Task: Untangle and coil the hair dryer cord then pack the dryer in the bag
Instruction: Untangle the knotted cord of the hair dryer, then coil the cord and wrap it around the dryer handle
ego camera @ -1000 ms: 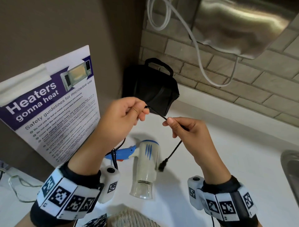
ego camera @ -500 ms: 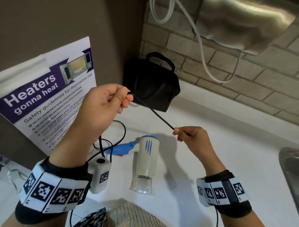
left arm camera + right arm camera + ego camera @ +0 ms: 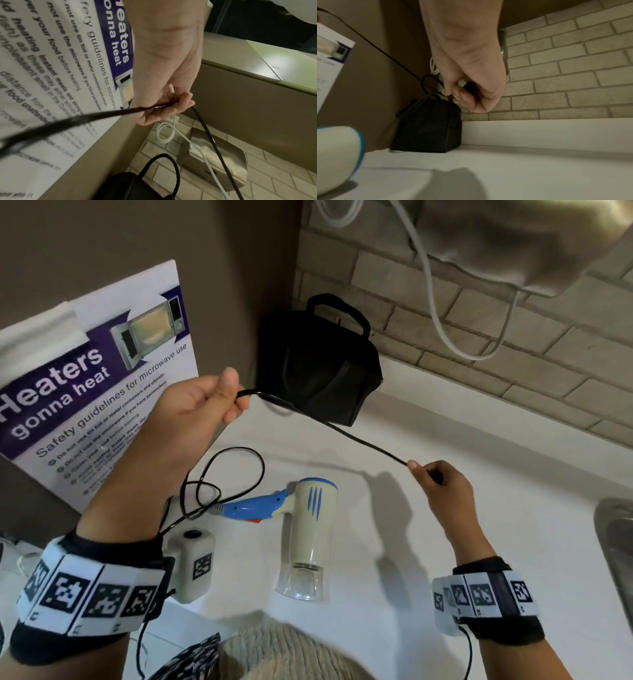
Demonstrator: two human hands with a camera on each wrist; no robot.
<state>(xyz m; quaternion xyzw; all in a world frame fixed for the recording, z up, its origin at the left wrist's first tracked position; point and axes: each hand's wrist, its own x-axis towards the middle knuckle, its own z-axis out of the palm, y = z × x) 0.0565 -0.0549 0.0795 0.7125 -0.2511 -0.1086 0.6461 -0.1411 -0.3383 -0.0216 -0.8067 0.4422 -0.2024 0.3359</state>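
A white and blue hair dryer [image 3: 310, 529] lies on the white counter [image 3: 428, 542], nozzle toward me, its body also low left in the right wrist view [image 3: 335, 155]. Its black cord [image 3: 342, 430] stretches taut between both raised hands. My left hand [image 3: 205, 409] pinches the cord [image 3: 202, 128] up near the poster. My right hand [image 3: 435, 479] pinches the other end, lower right; the cord [image 3: 385, 55] runs up-left from it. Slack cord loops [image 3: 236, 474] lie by the blue handle. The black bag [image 3: 318, 364] stands in the corner, also seen as the bag [image 3: 428, 125].
A microwave safety poster [image 3: 96, 392] leans on the left wall. A steel wall unit [image 3: 507, 237] with a white cable [image 3: 442, 326] hangs over the brick wall. A sink rim [image 3: 613, 546] sits at the right edge.
The hands have pulled apart: the left rose up-left, the right moved right and down. The cord between them lengthened and went taut, and the plug no longer hangs below the right hand.
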